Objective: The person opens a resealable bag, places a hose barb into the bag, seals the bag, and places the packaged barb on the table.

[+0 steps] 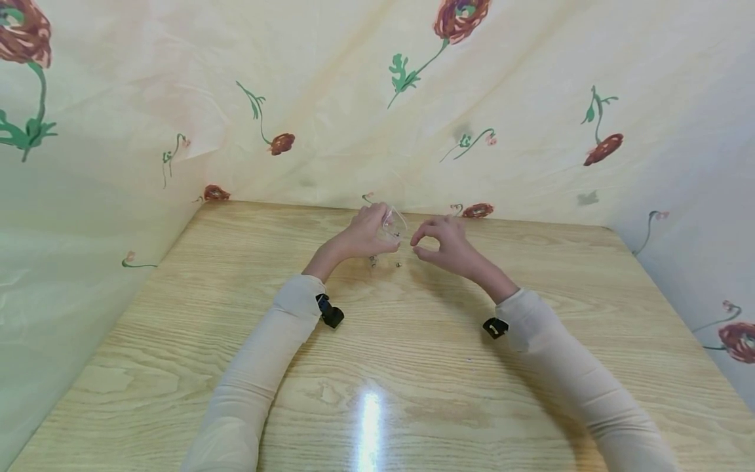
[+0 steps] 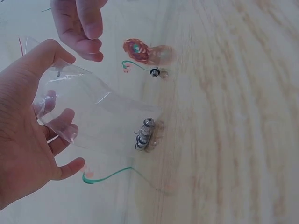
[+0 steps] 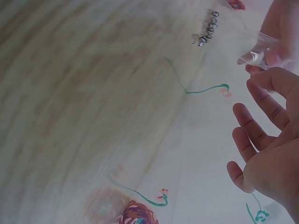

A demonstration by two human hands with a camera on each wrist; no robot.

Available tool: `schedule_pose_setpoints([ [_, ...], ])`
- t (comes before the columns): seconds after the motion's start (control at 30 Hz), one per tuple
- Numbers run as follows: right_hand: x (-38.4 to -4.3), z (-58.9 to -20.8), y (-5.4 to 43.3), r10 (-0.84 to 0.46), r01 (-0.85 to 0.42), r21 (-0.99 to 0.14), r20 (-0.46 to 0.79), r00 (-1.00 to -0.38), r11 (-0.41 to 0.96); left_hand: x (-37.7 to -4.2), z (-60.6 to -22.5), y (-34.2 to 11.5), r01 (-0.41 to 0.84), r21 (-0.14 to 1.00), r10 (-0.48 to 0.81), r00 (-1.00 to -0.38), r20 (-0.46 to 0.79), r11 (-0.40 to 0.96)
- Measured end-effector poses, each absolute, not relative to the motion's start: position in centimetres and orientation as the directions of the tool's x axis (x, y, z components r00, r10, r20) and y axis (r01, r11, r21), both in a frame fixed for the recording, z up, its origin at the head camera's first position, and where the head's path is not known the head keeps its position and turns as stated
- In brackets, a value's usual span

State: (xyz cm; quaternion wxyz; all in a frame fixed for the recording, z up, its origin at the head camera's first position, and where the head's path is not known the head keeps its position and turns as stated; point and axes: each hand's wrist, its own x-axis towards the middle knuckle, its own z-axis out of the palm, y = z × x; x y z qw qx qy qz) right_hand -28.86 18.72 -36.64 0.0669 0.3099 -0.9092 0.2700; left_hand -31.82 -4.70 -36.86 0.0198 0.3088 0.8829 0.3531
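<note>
My left hand (image 1: 364, 235) holds a clear plastic bag (image 2: 100, 95) by its upper part, its thumb and fingers around the mouth. Inside the bag, a tiny dark metal piece (image 1: 397, 235) shows. Just right of the bag is my right hand (image 1: 451, 248), thumb and forefinger bent toward each other, with nothing visible between them. Its other fingers (image 3: 252, 126) are loosely bent. On the table below the bag sit small silver metal pieces (image 2: 145, 134) with dark rings, close together. A single similar piece (image 2: 155, 72) stands apart, to their right in the head view.
The wood-grain table (image 1: 377, 341) reaches back to a flower-printed cloth (image 1: 354, 98), which hangs behind it and at both sides. Black wrist straps (image 1: 330, 311) sit over both sleeves. A bright light reflection lies on the table near the front.
</note>
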Motion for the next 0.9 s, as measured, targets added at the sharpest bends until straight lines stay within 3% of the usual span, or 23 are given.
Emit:
schedule_pose_setpoints([
  [0.9, -29.1, -38.5, 17.9, -0.581, -0.574, -0.466, 0.147, -0.801, 0.674, -31.9, -36.7, -4.9, 0.573, 0.616, 0.602, -0.775, 0.194, 0.54],
])
